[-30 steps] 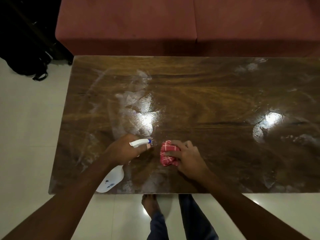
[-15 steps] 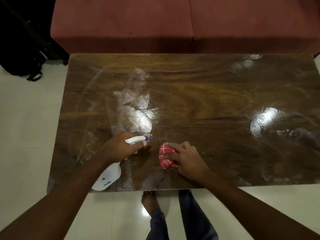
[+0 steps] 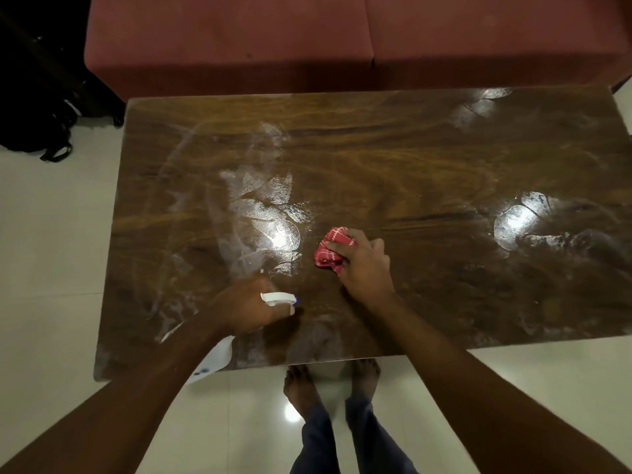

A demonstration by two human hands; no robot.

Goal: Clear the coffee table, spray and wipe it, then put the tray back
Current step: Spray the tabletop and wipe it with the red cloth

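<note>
From the head camera, straight down onto the wooden desk [image 3: 410, 159], set just in front of a red sofa [image 3: 239, 46]. Down by the near-left edge: left hand [image 3: 244, 307] curled tight round the neck of a white spray bottle [image 3: 277, 297]. Nozzle aimed right along the top, bottle body hanging out past the front edge under the forearm. Just right of it and a touch further in: right hand [image 3: 366, 265] clamped on a bunched red checked cloth [image 3: 330, 251], pressing it down onto the wood. Beyond the left hand, wet smears [image 3: 270, 213] glaring white under the light. Another shiny patch [image 3: 516, 224] out towards the right end. Below the front edge, two bare feet [image 3: 301, 381] on pale floor tiles [image 3: 51, 268]. Off at far left, a black bag [image 3: 34, 124] on the floor beside the sofa.
</note>
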